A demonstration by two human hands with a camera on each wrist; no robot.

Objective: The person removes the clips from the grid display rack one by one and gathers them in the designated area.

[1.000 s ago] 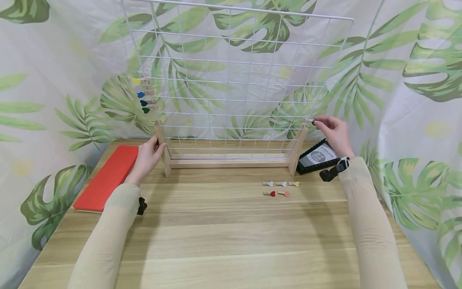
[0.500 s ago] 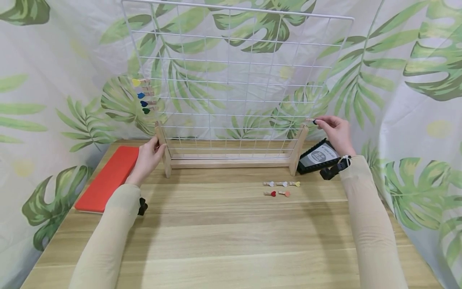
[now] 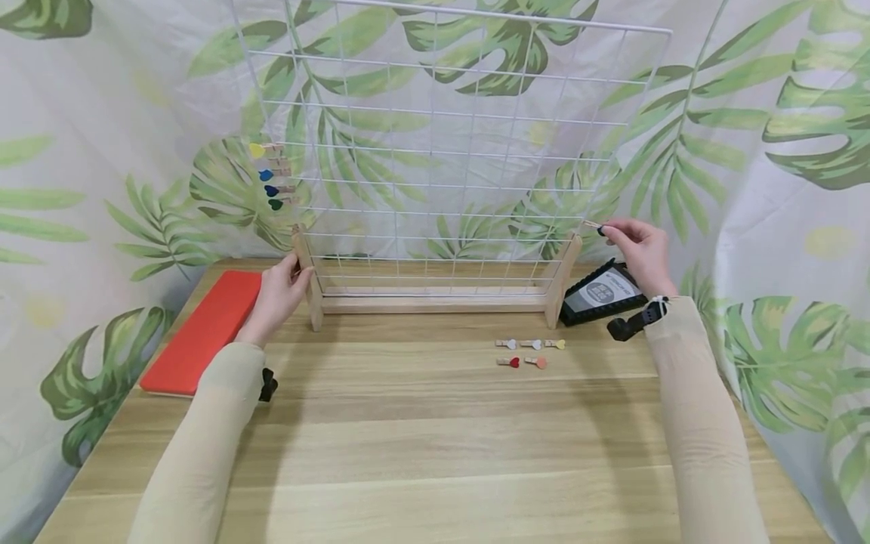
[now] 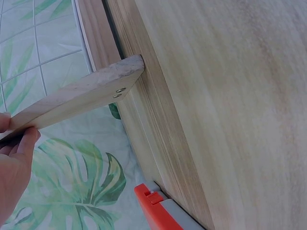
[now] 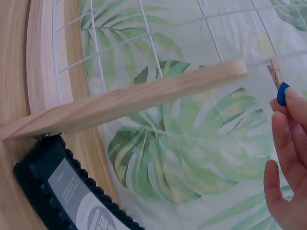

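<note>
A white wire grid stands upright in a wooden stand. My left hand grips the stand's left post between thumb and fingers. At the grid's right edge, above the right post, my right hand pinches a small wooden clothespin with a blue heart. Its free end points at the grid; whether it touches a wire I cannot tell. Several heart clothespins hang on the grid's left edge: yellow, light blue, dark blue and green ones.
Before the right post lie several heart clothespins: white, yellow, red and orange. A red flat case lies at left. A black-edged grey object leans behind the right post. A leaf-print curtain surrounds the table.
My right hand has shifted slightly to the right with the clothespin, which now tilts more. My left hand stays on the left post.
</note>
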